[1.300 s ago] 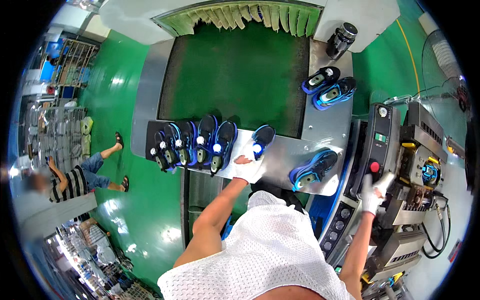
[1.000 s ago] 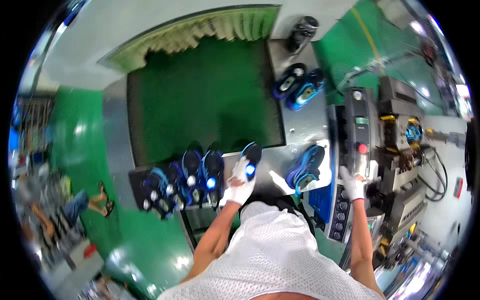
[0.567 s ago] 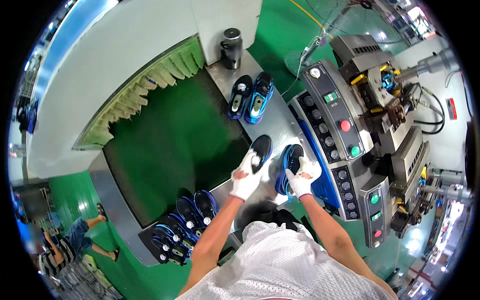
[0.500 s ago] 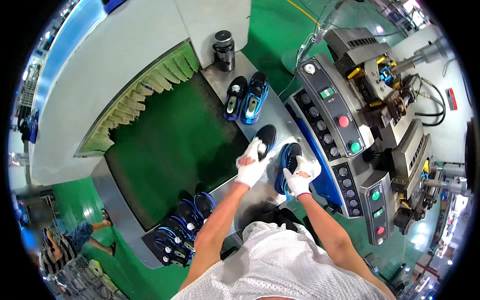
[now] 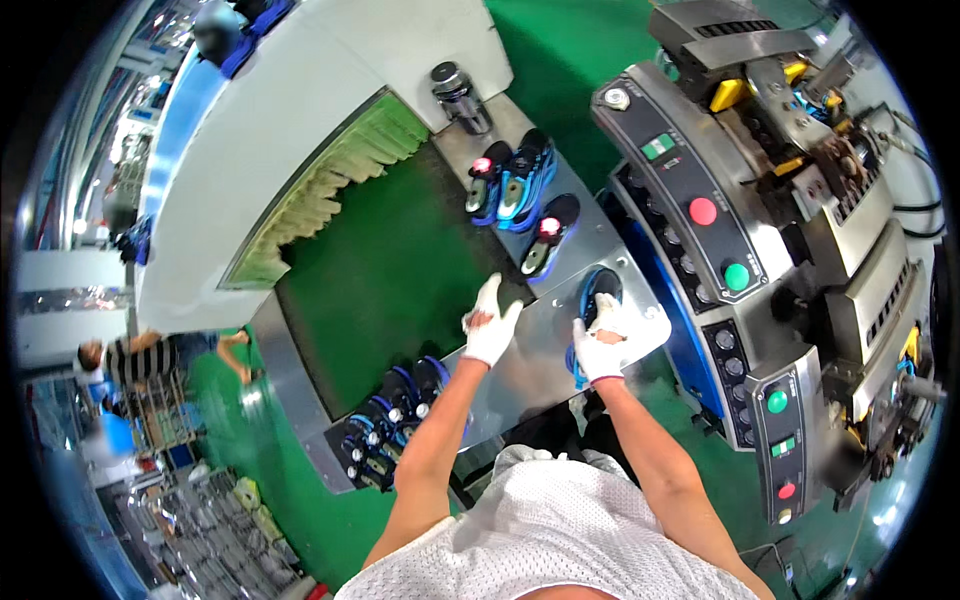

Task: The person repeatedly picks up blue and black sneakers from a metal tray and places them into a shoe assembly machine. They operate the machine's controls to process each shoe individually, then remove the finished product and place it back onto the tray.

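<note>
Sneaker (image 5: pixel 600 285), black with blue edging, sits on the right part of the metal bench (image 5: pixel 540 345) in the head view, partly covered by the right hand (image 5: pixel 610 340). That hand wears a white glove with skin showing through and is closed around the sneaker, its thumb along the left side. The left hand (image 5: pixel 490 322), gloved likewise, has its fingers stretched out and thumb apart, with nothing in its grasp; it is over the near edge of the dark green belt (image 5: pixel 390 270), and whether it touches anything there cannot be told.

Farther along the bench, beyond both hands, lies a single black shoe (image 5: pixel 563 212) with a bright reddish spot at its opening. Just past it is a pair of shoes (image 5: pixel 524 182) side by side, black and blue, and behind them a dark bottle (image 5: pixel 460 98). At the near left corner is a cluster of shoes (image 5: pixel 395 412), set close together, several with pale spots.

Green strips (image 5: pixel 330 190) hang at the far end of the belt. To the right is a machine (image 5: pixel 830 170) whose control panel (image 5: pixel 680 180) carries a red button (image 5: pixel 702 211) and a green button (image 5: pixel 736 276). Well apart, at the left, is a person in a striped shirt (image 5: pixel 145 357).
</note>
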Motion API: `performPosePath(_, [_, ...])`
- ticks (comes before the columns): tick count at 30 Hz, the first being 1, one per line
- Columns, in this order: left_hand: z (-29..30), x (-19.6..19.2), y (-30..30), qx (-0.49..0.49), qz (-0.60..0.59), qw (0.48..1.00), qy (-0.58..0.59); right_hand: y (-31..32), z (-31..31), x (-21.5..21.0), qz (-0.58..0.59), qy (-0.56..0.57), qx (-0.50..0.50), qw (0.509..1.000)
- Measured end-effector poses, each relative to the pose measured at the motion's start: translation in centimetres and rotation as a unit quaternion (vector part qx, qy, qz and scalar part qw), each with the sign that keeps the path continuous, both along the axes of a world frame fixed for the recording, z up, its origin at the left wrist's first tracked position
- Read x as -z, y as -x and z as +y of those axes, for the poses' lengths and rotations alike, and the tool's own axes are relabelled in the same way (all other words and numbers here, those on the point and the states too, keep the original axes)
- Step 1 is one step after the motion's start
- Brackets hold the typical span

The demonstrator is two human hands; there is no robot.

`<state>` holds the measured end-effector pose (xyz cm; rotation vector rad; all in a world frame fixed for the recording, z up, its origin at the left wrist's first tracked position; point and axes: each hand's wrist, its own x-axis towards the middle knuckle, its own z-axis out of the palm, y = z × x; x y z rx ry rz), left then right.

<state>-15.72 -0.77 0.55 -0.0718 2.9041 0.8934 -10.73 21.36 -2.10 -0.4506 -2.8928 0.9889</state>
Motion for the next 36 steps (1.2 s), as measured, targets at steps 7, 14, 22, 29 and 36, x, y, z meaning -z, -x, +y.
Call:
performPosePath(7, [-9.7, 2.0, -10.4, -0.116, 0.000, 0.993, 0.001, 0.3, 0.2, -1.1, -0.013, 0.004, -0.027, 1.000])
performPosePath(14, [-18.8, 4.3, 6.1, -0.129, 0.110, 0.985, 0.043, 0.8, -0.3, -1.4, -0.002, -0.059, 0.029, 0.998])
performPosePath(22, [-44.6, 7.4, 28.4, -0.303, 0.263, 0.907, 0.128, 5.5, -9.8, -8.1, 0.024, -0.116, -0.149, 0.982])
performPosePath(29, [-56.7, 8.4, 40.2, -0.055, 0.012, 0.950, 0.306, 11.8, -29.4, 3.8, -0.028, 0.018, -0.338, 0.941])
performPosePath(36, [-48.2, 12.9, 42.2, 0.001, 0.111, 0.968, 0.223, 19.6, -37.4, 9.3, -0.007, -0.144, -0.424, 0.894])
